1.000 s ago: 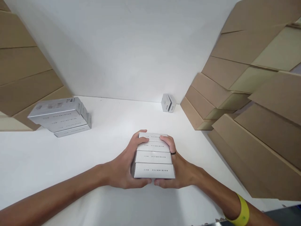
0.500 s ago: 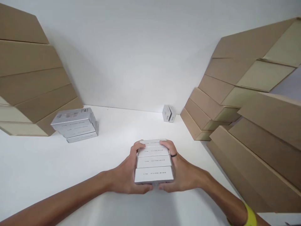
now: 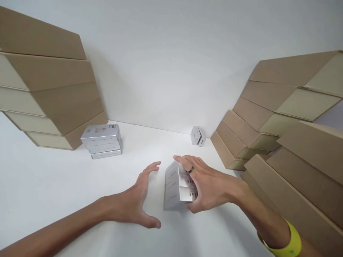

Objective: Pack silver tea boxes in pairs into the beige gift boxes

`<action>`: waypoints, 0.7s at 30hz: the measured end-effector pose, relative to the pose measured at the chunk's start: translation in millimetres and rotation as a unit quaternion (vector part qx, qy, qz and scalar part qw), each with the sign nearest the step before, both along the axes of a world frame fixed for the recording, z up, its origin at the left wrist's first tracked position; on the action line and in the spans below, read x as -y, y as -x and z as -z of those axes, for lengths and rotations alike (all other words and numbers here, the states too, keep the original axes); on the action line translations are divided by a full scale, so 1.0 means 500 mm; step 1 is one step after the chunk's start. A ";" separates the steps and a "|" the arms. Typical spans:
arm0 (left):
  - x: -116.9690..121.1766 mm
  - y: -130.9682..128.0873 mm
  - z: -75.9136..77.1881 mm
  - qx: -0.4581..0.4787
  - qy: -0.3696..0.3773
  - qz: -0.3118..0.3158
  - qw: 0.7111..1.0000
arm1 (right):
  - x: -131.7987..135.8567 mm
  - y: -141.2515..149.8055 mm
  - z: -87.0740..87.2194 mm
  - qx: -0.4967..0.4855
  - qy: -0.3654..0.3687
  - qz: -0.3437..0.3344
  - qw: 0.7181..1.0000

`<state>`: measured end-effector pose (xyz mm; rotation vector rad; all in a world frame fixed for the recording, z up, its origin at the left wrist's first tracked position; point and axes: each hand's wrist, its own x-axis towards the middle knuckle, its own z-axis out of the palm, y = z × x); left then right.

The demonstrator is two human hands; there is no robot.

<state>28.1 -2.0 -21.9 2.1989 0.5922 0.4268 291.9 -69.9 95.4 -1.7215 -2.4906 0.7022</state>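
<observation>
A bundle of small white boxes [image 3: 171,185] stands at the centre of the work, nearer the wearer than the small hexagonal pair of boxes [image 3: 194,135] and slightly to its left. The right hand [image 3: 207,182], marked by a dark ring [image 3: 191,170] and a yellow wristband [image 3: 292,239], clasps the bundle from the side, thumb at the near end and fingers over the far end. The left hand [image 3: 134,200], farther left of the pair, is spread wide and touches nothing, its thumb and fingers curved toward the bundle across a gap.

The handling appears part-way through: the boxes sit gathered together, their edges roughly in line, but the right hand has not yet let go. Whether the bundle's underside rests fully on the white table [image 3: 53,185] cannot be told.

Left of the pair, a silver pile of boxes [image 3: 101,139] stands with no hand on it, its lowest layer out of line with those above; the pair, too, is untouched. Brown cartons [image 3: 66,85] rise beyond that pile, farther left of the pair, while a second brown stack [image 3: 270,96] climbs to its right.
</observation>
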 end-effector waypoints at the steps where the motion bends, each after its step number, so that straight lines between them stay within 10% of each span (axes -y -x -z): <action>1: -0.001 0.008 -0.006 0.005 -0.005 -0.007 1.000 | -0.001 -0.001 0.001 -0.019 -0.011 0.000 1.000; 11: -0.020 -0.045 -0.154 -0.075 -0.142 0.029 0.987 | 0.038 0.005 0.242 -0.262 -0.039 0.084 0.961; 17: -0.025 -0.151 -0.194 -0.277 -0.223 0.137 0.925 | 0.038 0.021 0.233 -0.296 -0.051 0.093 0.949; 21: -0.038 -0.149 -0.192 -0.255 -0.206 0.154 0.932 | 0.037 0.021 0.250 -0.317 -0.063 0.098 0.941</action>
